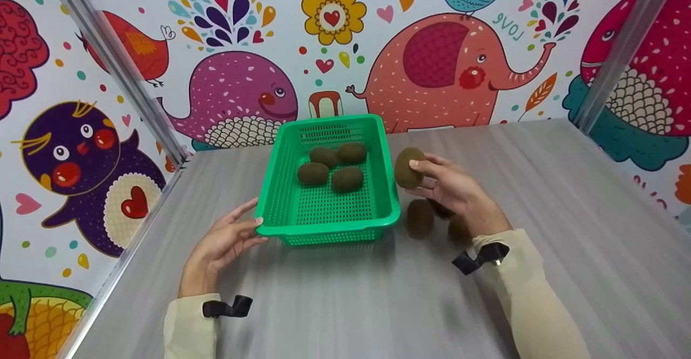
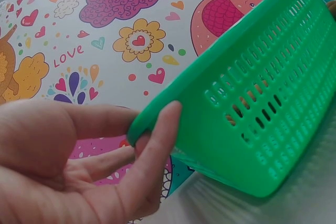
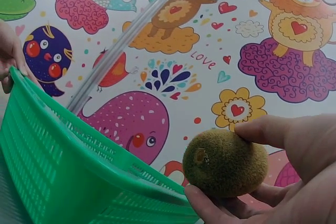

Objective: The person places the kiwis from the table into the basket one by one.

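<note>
A green plastic basket (image 1: 329,229) with slotted walls stands on the table, several kiwis (image 1: 347,179) lying together inside it. My left hand (image 1: 229,237) grips the basket's near left corner, thumb on the rim; the left wrist view shows the rim (image 2: 157,100) pinched between thumb and fingers. Just outside the basket's right wall, my right hand (image 1: 451,183) holds a brown fuzzy kiwi (image 3: 226,162) between thumb and fingers, raised near rim height. Below that hand, more kiwis (image 1: 420,219) lie on the table, partly hidden by the hand and wrist.
The grey wood-grain table (image 1: 334,299) is bounded by walls with cartoon animal prints (image 1: 243,89). Metal posts (image 1: 116,62) stand at the left and right corners. Black straps (image 1: 480,257) stick out from both sleeves.
</note>
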{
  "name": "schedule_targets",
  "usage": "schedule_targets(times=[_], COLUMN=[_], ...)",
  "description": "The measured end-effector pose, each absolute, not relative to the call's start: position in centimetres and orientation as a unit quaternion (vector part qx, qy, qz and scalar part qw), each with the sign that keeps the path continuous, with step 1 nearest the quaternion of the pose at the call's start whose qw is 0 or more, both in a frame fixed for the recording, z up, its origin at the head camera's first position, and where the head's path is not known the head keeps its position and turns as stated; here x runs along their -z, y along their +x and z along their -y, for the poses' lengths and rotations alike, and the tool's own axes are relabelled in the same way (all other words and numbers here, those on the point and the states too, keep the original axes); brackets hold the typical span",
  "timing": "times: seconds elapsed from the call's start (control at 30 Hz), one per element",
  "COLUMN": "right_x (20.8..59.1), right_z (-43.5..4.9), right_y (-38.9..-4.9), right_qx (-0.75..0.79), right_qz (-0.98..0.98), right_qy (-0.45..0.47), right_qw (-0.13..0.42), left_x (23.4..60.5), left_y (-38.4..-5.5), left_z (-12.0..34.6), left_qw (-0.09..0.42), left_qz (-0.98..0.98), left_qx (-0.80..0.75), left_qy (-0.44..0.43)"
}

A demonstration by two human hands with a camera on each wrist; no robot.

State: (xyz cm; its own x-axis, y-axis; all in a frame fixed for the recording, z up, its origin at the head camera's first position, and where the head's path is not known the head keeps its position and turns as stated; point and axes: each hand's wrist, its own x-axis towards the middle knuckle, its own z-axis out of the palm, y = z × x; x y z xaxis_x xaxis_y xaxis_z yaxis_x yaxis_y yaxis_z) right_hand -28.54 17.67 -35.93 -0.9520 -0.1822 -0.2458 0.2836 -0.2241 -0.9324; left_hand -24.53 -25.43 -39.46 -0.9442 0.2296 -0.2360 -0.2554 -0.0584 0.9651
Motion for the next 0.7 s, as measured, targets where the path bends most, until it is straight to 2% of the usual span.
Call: schedule_targets(times=[0.3, 0.7], right_x=[35.6, 35.1], right_z=[-16.0, -13.3], right_y=[-27.8, -26.9], right_qx=[0.776, 0.772], right_qz=[-0.611, -0.608], right_qy=[0.016, -0.022], right_qw=[0.152, 0.184], left_x=[39.3, 39.4], left_y=[-24.6, -24.4], left_z=[25.3, 25.4], left_qw=[0.170, 0.163], left_qz=[-0.654, -0.663], left_qx=[-0.737, -0.731], left_qy=[-0.006, 0.002])
